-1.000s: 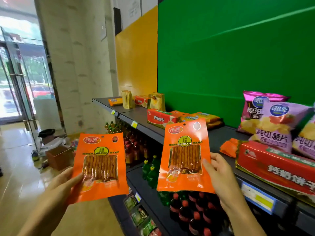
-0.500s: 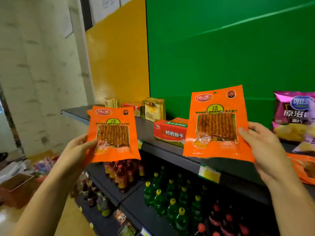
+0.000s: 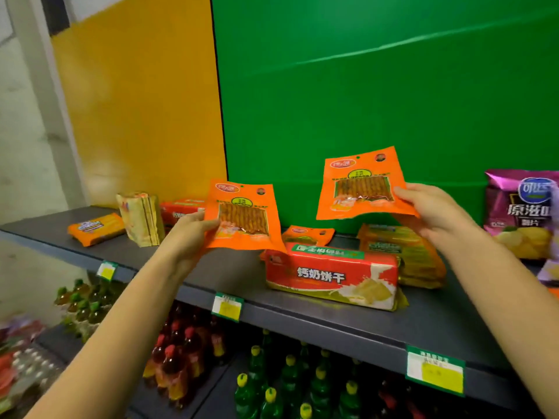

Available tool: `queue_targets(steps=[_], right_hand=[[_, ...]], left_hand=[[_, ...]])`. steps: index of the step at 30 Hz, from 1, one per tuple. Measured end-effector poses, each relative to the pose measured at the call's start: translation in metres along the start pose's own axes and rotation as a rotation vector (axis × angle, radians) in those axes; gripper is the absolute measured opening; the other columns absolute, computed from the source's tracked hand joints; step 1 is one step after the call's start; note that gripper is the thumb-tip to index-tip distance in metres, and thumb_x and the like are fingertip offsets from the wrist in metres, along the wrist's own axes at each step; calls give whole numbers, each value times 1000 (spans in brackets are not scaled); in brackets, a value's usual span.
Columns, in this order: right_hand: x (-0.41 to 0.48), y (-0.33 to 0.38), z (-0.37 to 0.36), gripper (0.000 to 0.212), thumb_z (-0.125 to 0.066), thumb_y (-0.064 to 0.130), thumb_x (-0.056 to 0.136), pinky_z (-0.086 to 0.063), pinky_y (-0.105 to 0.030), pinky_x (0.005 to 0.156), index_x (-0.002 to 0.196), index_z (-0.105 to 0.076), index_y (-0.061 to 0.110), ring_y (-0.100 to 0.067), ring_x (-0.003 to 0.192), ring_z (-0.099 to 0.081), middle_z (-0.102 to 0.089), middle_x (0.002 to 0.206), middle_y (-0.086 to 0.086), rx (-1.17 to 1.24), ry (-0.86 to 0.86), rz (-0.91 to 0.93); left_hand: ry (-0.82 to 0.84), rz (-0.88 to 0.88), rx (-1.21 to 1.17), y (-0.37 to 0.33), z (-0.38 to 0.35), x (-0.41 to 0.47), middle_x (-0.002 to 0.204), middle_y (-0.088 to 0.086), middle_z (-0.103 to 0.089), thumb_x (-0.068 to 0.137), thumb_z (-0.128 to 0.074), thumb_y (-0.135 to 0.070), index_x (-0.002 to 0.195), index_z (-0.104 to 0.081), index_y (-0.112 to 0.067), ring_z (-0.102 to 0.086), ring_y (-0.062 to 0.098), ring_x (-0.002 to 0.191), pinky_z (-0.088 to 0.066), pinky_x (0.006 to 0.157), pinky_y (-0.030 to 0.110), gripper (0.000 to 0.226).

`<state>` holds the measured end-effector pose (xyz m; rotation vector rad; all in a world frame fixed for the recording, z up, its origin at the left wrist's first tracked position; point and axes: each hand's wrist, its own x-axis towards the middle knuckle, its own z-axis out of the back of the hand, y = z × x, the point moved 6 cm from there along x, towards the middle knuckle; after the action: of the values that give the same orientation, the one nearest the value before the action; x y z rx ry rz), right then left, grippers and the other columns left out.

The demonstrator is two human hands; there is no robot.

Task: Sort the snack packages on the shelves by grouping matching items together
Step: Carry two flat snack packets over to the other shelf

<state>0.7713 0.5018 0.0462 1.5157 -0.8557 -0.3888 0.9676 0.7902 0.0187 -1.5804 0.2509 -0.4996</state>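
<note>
My left hand (image 3: pixel 187 234) grips an orange packet of spicy strips (image 3: pixel 242 216) by its left edge, above the dark top shelf (image 3: pixel 302 313). My right hand (image 3: pixel 435 210) holds a matching orange packet (image 3: pixel 360 182) by its right edge, higher and further right. A third orange packet of the same kind (image 3: pixel 307 235) lies flat on the shelf behind a red biscuit pack (image 3: pixel 332 276). Yellow-green biscuit packs (image 3: pixel 405 255) are stacked to the right of it. Purple chip bags (image 3: pixel 523 213) stand at the far right.
At the shelf's left end lie a small orange pack (image 3: pixel 96 228), an upright yellow pack (image 3: pixel 140 219) and another red biscuit pack (image 3: pixel 178 210). Green and red drink bottles (image 3: pixel 272 385) fill the lower shelf. A green and yellow wall backs the shelf.
Both hands have carried their orange packets forward over the top shelf, closer to the packet lying there. The view has swung right and nearer to the shelf.
</note>
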Motion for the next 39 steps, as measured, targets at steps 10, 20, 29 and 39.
queue_targets(steps=[10, 20, 29, 39], right_hand=[[65, -18, -24, 24, -41, 7, 95, -42, -9, 37, 77, -55, 15, 5, 35, -54, -61, 40, 11, -47, -5, -50], [90, -58, -60, 27, -40, 2, 94, -44, -9, 39, 75, -57, 10, 3, 36, -56, -62, 41, 7, -178, 79, -162], [108, -80, -100, 24, -46, -5, 89, -51, -14, 46, 72, -59, 6, -2, 43, -62, -66, 47, 3, -428, 149, -307], [104, -117, -120, 23, -44, -9, 88, -46, -15, 44, 75, -49, 10, -11, 56, -53, -53, 70, -5, -995, 200, -447]], left_hand=[[222, 6, 131, 14, -59, 117, 86, 9, -64, 94, -45, -5, 113, -56, -4, -58, 14, 66, -51, 48, 16, 22], [369, 93, 246, 79, -93, 153, 73, 6, -60, 92, -47, -3, 103, -54, -5, -58, 5, 45, -47, 46, 17, 13], [418, 4, 595, 110, -85, 171, 110, 15, -65, 84, -62, -19, 104, -57, -9, -62, 29, 103, -50, 94, 42, 23], [487, -163, 829, 116, -86, 178, 120, 16, -62, 97, -36, -29, 115, -61, -7, -57, 29, 110, -45, 95, 36, 37]])
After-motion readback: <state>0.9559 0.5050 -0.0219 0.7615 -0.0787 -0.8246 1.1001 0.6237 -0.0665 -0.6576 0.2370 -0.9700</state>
